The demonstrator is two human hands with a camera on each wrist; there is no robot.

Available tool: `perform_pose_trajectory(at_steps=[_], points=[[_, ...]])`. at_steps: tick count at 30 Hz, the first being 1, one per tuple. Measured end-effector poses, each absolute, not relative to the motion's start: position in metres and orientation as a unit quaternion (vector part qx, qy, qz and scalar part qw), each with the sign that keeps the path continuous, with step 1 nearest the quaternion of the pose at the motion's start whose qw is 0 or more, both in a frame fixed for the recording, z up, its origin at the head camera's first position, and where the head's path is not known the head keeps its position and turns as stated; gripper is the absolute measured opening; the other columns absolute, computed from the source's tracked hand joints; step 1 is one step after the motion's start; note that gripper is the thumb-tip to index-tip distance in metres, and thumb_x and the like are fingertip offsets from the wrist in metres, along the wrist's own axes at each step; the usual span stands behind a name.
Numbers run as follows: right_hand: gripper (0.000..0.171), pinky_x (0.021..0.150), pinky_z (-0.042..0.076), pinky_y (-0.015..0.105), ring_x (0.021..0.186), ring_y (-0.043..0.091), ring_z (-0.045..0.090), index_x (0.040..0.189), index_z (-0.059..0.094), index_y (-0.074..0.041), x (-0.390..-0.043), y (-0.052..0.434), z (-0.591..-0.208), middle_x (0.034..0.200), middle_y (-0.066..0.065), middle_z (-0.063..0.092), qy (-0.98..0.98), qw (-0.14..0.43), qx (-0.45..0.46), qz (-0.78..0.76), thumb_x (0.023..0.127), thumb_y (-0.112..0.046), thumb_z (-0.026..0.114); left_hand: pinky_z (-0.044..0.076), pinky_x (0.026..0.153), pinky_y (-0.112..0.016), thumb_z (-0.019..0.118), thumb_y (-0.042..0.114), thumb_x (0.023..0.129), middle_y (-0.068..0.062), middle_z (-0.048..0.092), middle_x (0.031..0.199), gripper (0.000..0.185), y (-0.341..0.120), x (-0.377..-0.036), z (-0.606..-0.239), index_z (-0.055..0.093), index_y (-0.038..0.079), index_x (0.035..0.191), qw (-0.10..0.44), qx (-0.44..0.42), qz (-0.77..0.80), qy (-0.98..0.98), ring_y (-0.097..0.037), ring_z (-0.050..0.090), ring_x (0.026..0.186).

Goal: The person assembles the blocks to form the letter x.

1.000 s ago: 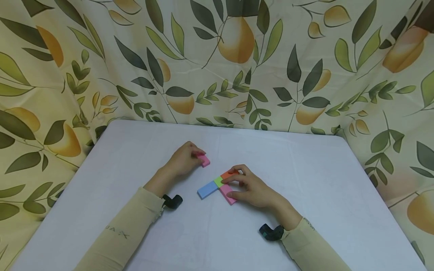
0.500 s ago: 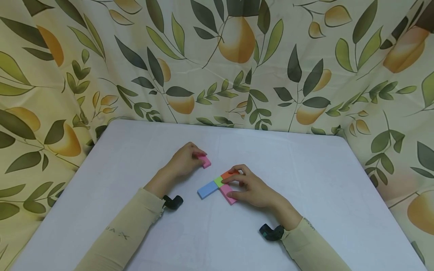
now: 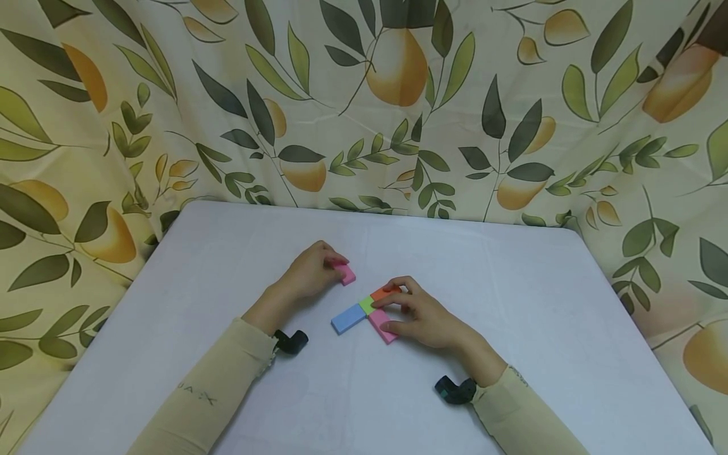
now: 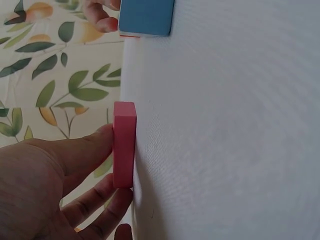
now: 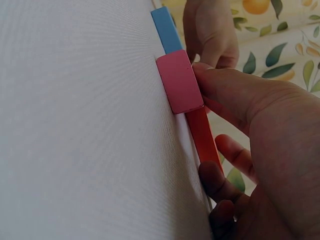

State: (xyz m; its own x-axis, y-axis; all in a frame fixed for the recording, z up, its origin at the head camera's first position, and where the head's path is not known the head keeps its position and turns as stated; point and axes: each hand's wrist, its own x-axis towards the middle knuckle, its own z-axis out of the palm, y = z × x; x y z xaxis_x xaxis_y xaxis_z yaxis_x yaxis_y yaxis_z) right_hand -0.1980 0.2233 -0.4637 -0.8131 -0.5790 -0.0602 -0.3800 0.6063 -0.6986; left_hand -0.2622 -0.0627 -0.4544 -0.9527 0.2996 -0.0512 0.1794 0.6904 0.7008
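Note:
My left hand [image 3: 311,270] pinches a pink block [image 3: 345,273] between thumb and fingers, close over the white table. In the left wrist view this pink block [image 4: 124,145] shows its narrow side. My right hand [image 3: 426,315] rests on a joined group of flat blocks. Its thumb touches a second pink block [image 3: 381,323], with fingertips on the green block [image 3: 366,305] and the orange block [image 3: 382,292]. A blue block [image 3: 348,318] extends from the green one toward the left. The right fingers partly cover the orange block; the right wrist view shows its side [image 5: 202,137].
The blocks lie near the middle of a white-covered table [image 3: 546,303]. Behind it hangs a curtain [image 3: 352,151] printed with leaves and fruit. Black wrist devices [image 3: 292,341] stick out at both sleeves.
My left hand has shifted slightly right and nearer to me with the pink block, toward the joined blocks. The right hand and its blocks have stayed put.

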Motion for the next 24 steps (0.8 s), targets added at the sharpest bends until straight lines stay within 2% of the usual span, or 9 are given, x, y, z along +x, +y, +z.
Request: perform_pose_trajectory(at_steps=[24], points=[[0.038,0.100,0.049,0.040,0.117,0.016,0.055,0.130,0.068,-0.042,-0.1982,0.2234,-0.4652,0.152,-0.006,0.039,0.886,0.145,-0.268,-0.350,0.093,-0.040,0.077,0.052,0.097,-0.039,0.074,0.024,0.096,0.002,0.059,0.114,0.028,-0.0593,-0.2575,-0.4550,0.076,0.021,0.124,0.084,0.124,0.364,0.919,-0.019,0.058,0.109]])
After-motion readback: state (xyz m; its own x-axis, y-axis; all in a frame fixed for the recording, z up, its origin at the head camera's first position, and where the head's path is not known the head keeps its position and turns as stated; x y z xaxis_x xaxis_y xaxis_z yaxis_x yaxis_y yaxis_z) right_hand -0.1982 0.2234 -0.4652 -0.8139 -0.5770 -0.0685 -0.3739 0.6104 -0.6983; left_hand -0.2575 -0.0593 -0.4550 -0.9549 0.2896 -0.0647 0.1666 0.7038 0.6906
